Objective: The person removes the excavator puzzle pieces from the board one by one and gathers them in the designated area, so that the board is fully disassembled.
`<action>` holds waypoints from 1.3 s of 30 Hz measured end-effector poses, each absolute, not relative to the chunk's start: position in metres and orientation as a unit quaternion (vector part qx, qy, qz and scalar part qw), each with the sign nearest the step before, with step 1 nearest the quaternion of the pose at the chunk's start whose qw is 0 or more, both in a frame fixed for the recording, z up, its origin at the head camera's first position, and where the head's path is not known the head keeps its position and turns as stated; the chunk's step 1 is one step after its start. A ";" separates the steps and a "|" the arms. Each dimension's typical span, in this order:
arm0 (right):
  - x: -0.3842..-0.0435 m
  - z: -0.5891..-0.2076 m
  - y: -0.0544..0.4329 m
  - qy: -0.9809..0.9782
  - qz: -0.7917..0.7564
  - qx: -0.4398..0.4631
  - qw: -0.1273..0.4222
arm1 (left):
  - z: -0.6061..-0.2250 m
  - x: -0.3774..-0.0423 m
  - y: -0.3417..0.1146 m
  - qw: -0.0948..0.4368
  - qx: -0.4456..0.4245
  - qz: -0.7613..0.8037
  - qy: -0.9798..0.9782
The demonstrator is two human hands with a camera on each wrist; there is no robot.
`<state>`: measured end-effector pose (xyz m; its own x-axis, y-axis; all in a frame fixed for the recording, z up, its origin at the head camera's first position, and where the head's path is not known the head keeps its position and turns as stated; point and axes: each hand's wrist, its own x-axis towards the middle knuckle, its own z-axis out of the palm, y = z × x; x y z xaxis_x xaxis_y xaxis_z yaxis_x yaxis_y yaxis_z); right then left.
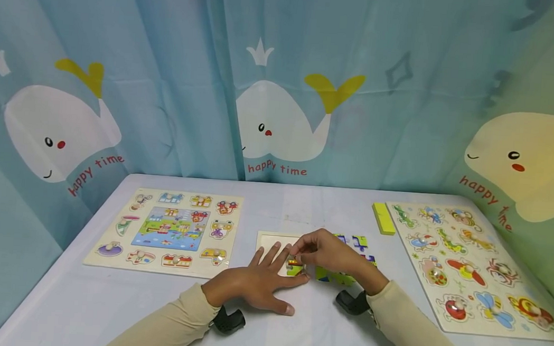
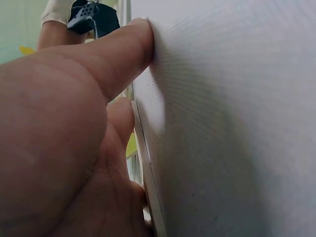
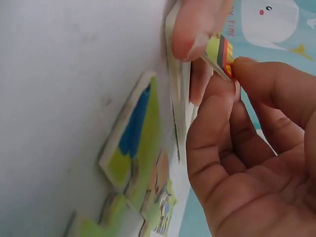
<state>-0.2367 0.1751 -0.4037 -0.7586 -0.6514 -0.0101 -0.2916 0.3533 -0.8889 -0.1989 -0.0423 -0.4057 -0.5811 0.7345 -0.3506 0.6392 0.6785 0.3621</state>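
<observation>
My left hand (image 1: pixel 261 287) lies with fingers spread over the near left part of a small pale wooden puzzle tray (image 1: pixel 269 238). Its thumb rests on the tablecloth. In the right wrist view, my right hand (image 3: pixel 256 143) pinches a jigsaw piece (image 3: pixel 222 55) printed green, red and yellow, held tilted at the tray's edge between thumb and fingertips. A left fingertip is close beside that piece; whether it touches cannot be told. To the right of the tray, partly behind my right hand, lie several loose jigsaw pieces (image 1: pixel 360 243) in green, blue and purple.
On the left lies a vehicle peg puzzle board (image 1: pixel 94 260); on the right, an insect peg puzzle board (image 1: pixel 444 318). A yellow-green block (image 1: pixel 383 218) lies against the insect board's far left corner. A blue whale curtain (image 1: pixel 284 62) hangs behind the white table (image 1: pixel 295 338).
</observation>
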 end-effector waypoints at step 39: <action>-0.217 -0.388 0.280 0.867 -0.413 -0.231 0.155 | -0.408 -0.198 -0.042 0.225 0.396 0.106 0.884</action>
